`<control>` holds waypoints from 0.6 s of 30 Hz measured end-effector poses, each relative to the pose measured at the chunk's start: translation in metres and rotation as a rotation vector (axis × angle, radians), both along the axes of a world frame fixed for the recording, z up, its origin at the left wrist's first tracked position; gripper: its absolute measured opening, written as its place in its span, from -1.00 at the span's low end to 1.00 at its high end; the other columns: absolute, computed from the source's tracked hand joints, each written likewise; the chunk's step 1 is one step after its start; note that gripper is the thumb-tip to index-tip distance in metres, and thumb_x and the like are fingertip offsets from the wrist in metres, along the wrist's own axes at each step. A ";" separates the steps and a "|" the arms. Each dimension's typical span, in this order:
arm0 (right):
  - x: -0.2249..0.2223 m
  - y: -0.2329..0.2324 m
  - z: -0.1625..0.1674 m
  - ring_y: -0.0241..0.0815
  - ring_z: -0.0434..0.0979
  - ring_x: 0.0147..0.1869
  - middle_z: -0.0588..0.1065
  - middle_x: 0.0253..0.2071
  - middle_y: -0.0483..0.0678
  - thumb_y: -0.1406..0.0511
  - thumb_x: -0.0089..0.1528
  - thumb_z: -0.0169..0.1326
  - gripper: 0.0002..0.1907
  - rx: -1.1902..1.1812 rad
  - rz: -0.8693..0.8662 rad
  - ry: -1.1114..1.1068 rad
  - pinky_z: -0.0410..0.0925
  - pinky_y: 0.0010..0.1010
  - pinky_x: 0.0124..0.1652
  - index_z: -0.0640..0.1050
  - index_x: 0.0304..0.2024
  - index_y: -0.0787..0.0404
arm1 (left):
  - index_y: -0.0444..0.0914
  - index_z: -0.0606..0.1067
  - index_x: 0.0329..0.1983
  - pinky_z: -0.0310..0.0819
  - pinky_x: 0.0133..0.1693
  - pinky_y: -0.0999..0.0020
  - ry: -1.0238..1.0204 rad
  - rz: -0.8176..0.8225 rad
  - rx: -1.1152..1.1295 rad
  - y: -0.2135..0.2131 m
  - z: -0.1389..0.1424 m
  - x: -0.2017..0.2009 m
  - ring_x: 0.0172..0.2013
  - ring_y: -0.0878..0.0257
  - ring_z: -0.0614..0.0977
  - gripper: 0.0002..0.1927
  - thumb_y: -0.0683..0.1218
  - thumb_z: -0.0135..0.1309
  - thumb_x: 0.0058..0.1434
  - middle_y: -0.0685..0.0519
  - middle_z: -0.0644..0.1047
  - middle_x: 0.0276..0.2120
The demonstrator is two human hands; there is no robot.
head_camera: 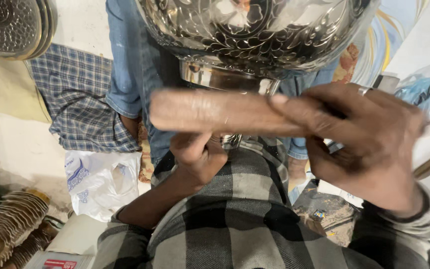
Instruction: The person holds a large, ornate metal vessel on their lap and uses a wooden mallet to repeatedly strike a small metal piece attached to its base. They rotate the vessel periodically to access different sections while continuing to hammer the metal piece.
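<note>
Head view, looking down past the chest of a grey-and-black checked shirt point(235, 219). Right hand point(369, 144), at about 3 o'clock in the frame, is closed around one end of a flat wooden bar point(215, 110); thumb lies along the top, fingers curl underneath, and a ring shows on one finger. The bar runs level from that hand toward 9 o'clock, across the middle of the view; its edges are motion-blurred. Left hand point(197, 154) sits just below the bar at centre, fingers curled tight in a fist; something small and metallic shows at its top, but what it grips cannot be told. Directly above both hands, at 12 o'clock, a large engraved metal vessel point(260, 30) fills the top of the frame: polished silver-coloured, with leaf and scroll relief, resting on a plain shiny collar point(220, 77). The bar crosses in front of this collar; contact between them cannot be judged. Behind the vessel, blue denim legs point(130, 65) of another person. At 10 o'clock, a blue checked cloth point(75, 99) on the floor; at 11 o'clock, the rim of a second embossed metal piece point(11, 25). At 8 o'clock, a crumpled white plastic bag point(100, 179), and further toward 7 o'clock a fanned stack of brass-coloured scalloped discs point(6, 224). At 2 o'clock, a blue bag with a black cord point(424, 92).
</note>
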State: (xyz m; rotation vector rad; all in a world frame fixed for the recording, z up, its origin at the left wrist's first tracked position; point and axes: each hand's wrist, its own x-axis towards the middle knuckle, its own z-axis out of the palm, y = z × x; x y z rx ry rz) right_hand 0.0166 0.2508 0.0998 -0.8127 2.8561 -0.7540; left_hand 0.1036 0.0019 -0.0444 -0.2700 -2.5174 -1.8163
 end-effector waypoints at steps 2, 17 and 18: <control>0.010 0.008 -0.006 -0.37 0.49 -0.37 0.57 -0.15 -0.07 0.40 0.14 0.17 -0.45 -0.210 -0.181 -0.153 0.33 -0.58 -0.44 0.55 0.20 -0.04 | -0.40 0.44 0.19 0.76 -0.13 0.34 0.075 -0.015 0.065 0.000 0.005 -0.003 -0.14 0.09 0.78 -0.49 -0.49 -0.04 0.15 -0.15 0.64 -0.12; 0.033 0.021 -0.042 -0.39 0.45 -0.44 0.55 -0.18 -0.07 0.41 0.10 0.10 -0.41 -0.302 -0.288 -0.244 0.34 -0.65 -0.52 0.51 0.20 -0.04 | -0.41 0.49 0.14 0.79 -0.13 0.40 0.035 -0.076 -0.013 0.009 0.032 -0.029 -0.13 0.13 0.79 -0.58 -0.50 0.05 0.22 -0.21 0.67 -0.05; 0.032 0.019 -0.041 -0.43 0.47 -0.40 0.52 -0.13 -0.12 0.38 0.09 0.04 -0.37 -0.464 -0.342 -0.344 0.36 -0.71 -0.50 0.46 0.25 -0.08 | -0.39 0.52 0.06 0.73 -0.17 0.36 0.046 -0.074 -0.053 0.009 0.032 -0.028 -0.19 0.13 0.77 -0.59 -0.49 0.04 0.15 -0.18 0.67 -0.13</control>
